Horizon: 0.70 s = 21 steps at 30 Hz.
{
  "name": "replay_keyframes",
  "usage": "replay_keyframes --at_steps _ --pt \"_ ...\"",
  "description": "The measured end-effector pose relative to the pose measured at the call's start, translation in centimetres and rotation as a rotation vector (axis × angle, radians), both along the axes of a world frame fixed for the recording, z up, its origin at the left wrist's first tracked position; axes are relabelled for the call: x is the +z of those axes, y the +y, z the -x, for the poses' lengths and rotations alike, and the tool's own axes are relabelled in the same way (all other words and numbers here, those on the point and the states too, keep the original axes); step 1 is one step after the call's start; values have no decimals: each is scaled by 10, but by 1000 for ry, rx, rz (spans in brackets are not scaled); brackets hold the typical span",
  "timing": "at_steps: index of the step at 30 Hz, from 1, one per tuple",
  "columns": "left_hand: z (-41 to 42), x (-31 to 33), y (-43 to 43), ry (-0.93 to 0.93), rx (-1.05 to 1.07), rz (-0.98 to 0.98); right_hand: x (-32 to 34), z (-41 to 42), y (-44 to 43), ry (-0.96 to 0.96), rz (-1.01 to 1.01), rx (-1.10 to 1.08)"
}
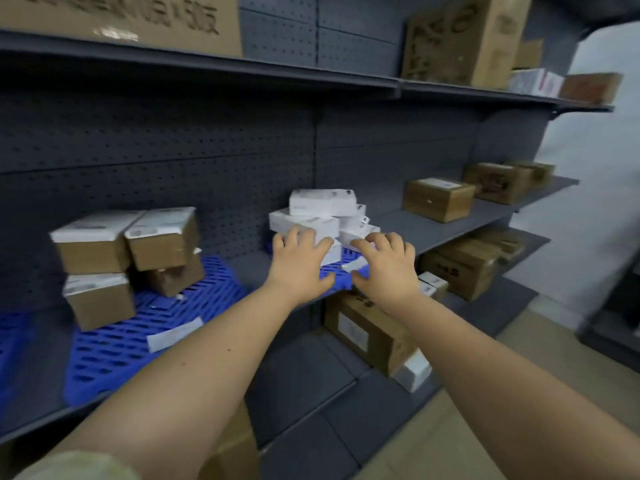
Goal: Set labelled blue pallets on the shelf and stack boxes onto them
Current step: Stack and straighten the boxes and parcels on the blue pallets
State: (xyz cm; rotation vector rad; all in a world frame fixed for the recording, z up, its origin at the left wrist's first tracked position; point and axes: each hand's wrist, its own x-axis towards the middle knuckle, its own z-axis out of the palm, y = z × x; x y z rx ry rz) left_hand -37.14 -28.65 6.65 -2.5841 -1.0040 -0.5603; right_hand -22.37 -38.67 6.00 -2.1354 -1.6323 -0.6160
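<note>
A blue slotted pallet (pixel 341 275) lies on the dark middle shelf (pixel 450 223), mostly hidden behind my hands, and a pile of small white boxes (pixel 322 213) sits on it. My left hand (pixel 299 261) reaches to the front of that pile, fingers spread and touching the lowest box. My right hand (pixel 388 265) hovers beside it with loosely curled fingers over a white label (pixel 355 264) on the pallet's front. Another blue pallet (pixel 138 334) to the left carries several brown cardboard boxes (pixel 128 244) and a white label (pixel 175 333).
A brown box (pixel 438 199) and two more (pixel 498 181) stand further right on the same shelf. Large cartons (pixel 464 39) fill the top shelf. Cardboard boxes (pixel 367 330) sit on the lower shelves. Beige floor (pixel 519 410) lies at the lower right.
</note>
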Motion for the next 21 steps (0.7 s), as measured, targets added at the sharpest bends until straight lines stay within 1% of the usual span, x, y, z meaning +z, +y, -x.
replay_keyframes --at_steps 5,11,14,18,21 --pt "-97 -32 -58 1 -108 53 -28 -81 -84 22 80 -164" --pt "-189 -69 -122 3 -257 116 -67 -149 -154 129 106 -300" --pt "-223 -84 -138 22 -299 141 -84 -174 -165 189 120 -361" --pt "-264 -111 -138 70 -287 164 -114 -205 -164 277 112 -421" --pt "-297 -145 -125 100 -289 251 -141 -233 -154 362 121 -486"
